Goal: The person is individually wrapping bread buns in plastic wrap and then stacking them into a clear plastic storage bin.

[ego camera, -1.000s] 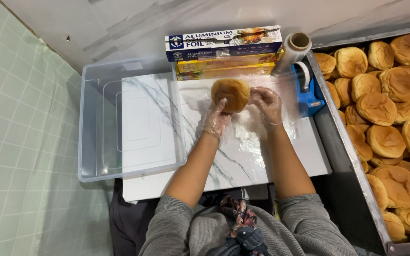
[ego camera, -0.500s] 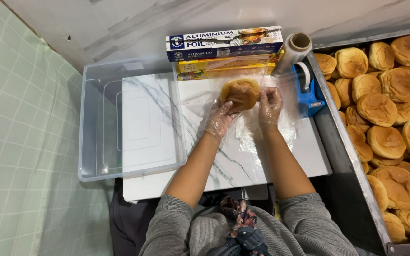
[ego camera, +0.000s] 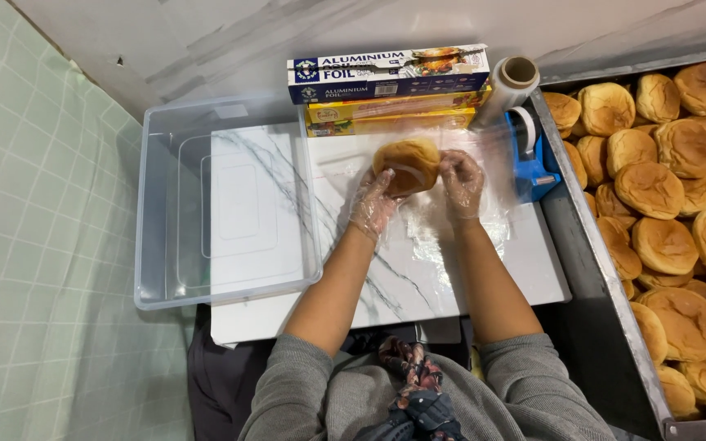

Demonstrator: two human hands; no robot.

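A round golden bun (ego camera: 408, 162) is held between both my hands above a sheet of clear plastic wrap (ego camera: 451, 214) spread on the marbled white board (ego camera: 386, 282). My left hand (ego camera: 375, 204), in a thin clear glove, grips the bun from its lower left side. My right hand (ego camera: 462, 181), also gloved, holds the bun's right edge along with wrap film. The bun sits tilted, close to the boxes at the board's far edge.
An empty clear plastic tub (ego camera: 222, 204) stands left of the hands. A blue foil box (ego camera: 387, 72) on yellow boxes, a wrap roll (ego camera: 507, 88) and a blue tape dispenser (ego camera: 529, 155) line the far side. A metal tray (ego camera: 594, 269) of several buns (ego camera: 663, 245) fills the right.
The bun has been lifted off the wrap sheet and tilted. Both hands have shifted slightly away from me with it, closing around its sides.
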